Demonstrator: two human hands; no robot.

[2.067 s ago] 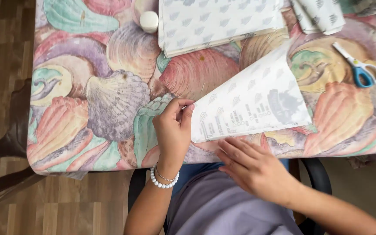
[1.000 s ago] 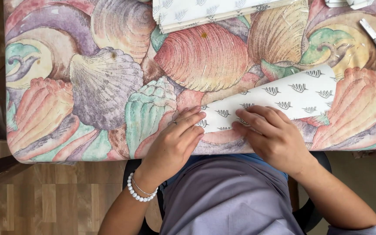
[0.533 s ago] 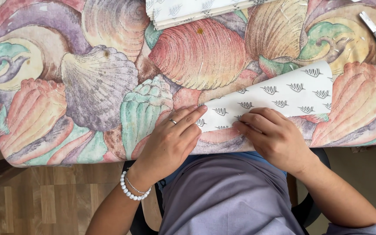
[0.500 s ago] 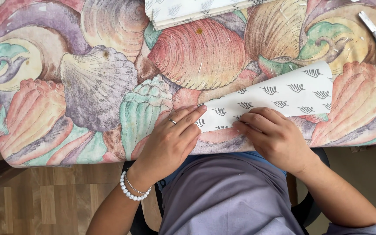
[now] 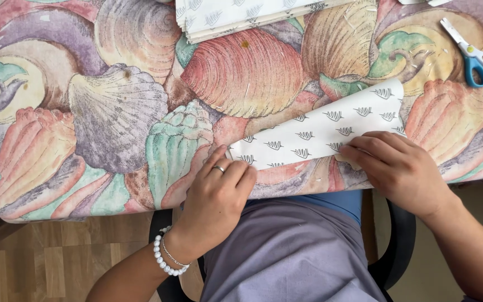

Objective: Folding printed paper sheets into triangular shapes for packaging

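Note:
A folded sheet of white paper [image 5: 320, 131] with small grey shell marks lies slanted near the table's front edge. My left hand [image 5: 216, 196], with a ring and a white bead bracelet, presses its fingertips on the paper's lower left corner. My right hand [image 5: 401, 168] lies flat on the paper's right part, fingers pointing left along the lower edge. Neither hand grips anything; both press the paper down against the shell-patterned tablecloth [image 5: 113, 112].
A stack of the same patterned white paper [image 5: 241, 17] lies at the table's far edge. Blue-handled scissors [image 5: 473, 53] rest at the far right. Wooden floor shows at the lower left, and a dark chair is under me.
The large open sheet has been folded into a narrow slanted strip. Both hands have come onto it and slid along the fold, and the view has shifted closer to the table.

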